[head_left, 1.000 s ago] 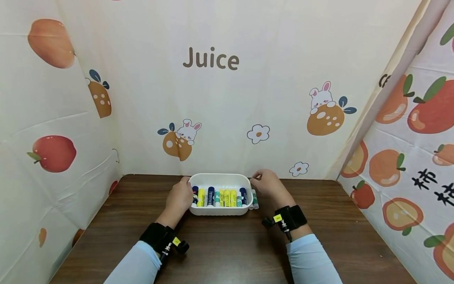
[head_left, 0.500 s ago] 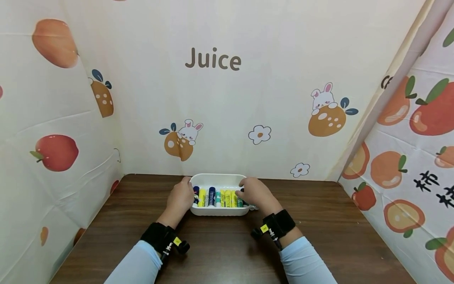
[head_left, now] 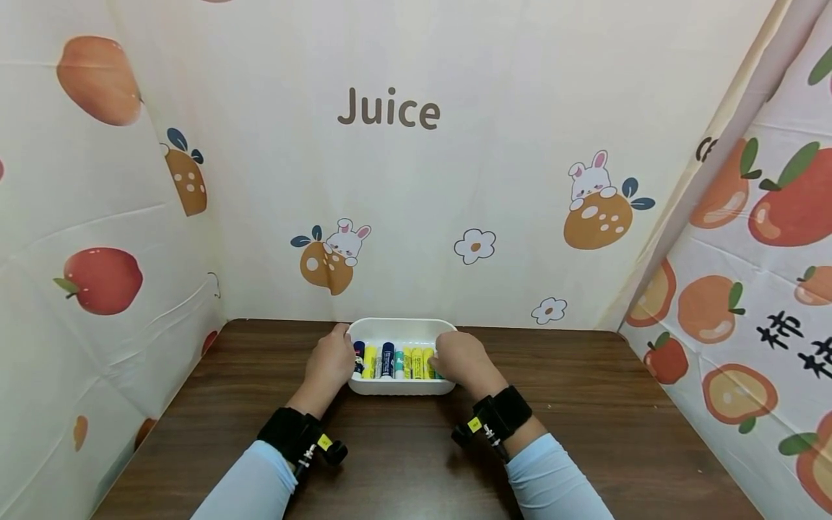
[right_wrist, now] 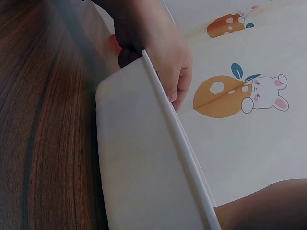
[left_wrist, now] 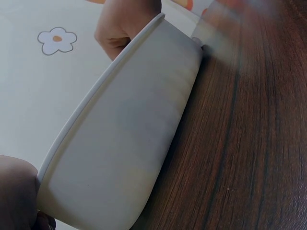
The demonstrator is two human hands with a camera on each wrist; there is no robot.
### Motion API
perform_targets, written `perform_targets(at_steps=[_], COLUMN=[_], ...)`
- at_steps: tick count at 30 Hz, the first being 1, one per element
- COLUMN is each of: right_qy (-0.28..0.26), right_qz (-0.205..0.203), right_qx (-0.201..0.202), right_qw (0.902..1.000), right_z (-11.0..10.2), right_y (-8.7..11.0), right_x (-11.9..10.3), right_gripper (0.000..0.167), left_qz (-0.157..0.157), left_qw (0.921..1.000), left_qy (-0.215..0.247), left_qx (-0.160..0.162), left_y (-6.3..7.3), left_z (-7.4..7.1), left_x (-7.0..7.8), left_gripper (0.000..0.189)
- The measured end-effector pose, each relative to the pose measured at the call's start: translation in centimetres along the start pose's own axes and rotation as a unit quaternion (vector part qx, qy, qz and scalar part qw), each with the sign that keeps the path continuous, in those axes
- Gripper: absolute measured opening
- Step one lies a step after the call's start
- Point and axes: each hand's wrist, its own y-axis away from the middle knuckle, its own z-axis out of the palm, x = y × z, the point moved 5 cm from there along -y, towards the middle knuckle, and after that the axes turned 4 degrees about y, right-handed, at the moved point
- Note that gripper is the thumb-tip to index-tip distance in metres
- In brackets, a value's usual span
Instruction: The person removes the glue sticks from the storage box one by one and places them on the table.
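A white plastic tray with rounded corners holds a row of small capped sticks that look like glue sticks, among them yellow ones, a dark blue one and a teal one. My left hand grips the tray's left end; in the right wrist view the left hand's fingers bend over the rim. Over the right end lies my right hand, its fingers down inside beside the rightmost sticks. What those fingertips touch or hold is hidden by the hand and the tray wall.
The tray stands at the back of a dark wood table, close to a pale printed cloth behind it. More fruit-printed cloth hangs at the right, and likewise at the left. Each wrist wears a black strap with a camera.
From beside the tray's right rim, my right hand has moved left and over its right end, covering the rightmost sticks and those seen outside the tray. The left hand and tray stay put.
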Motion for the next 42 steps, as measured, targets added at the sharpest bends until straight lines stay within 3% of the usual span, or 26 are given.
perform_targets(at_steps=[4,12,24,36,42], right_qy=[0.004,-0.016,-0.097,-0.105,-0.124], right_qz=[-0.005,-0.008,0.010,0.017,0.013], right_qx=[0.003,0.015,-0.002,-0.006,0.005], right_qw=[1.0000,0.9997,0.9952,0.9943,0.9922], right_z=[-0.03,-0.09,-0.59,-0.41,-0.84], right_y=[-0.04,-0.07,0.44,0.38,0.50], right_x=[-0.06,0.13,0.51,0.63,0.59], right_gripper=[0.041,0.018,0.029,0.028,0.028], left_qz=[0.000,-0.002,0.002,0.000,0.013], left_qw=[1.0000,1.0000,1.0000,1.0000,0.9998], left_qy=[0.001,0.005,0.001,0.001,-0.007], left_qx=[0.000,0.000,0.004,0.003,0.012], left_y=[-0.02,0.03,0.04,0.06,0.03], left_z=[0.02,0.06,-0.05,-0.03,-0.03], left_x=[0.05,0.01,0.05,0.02,0.16], left_gripper=[0.050,0.051,0.050,0.050,0.049])
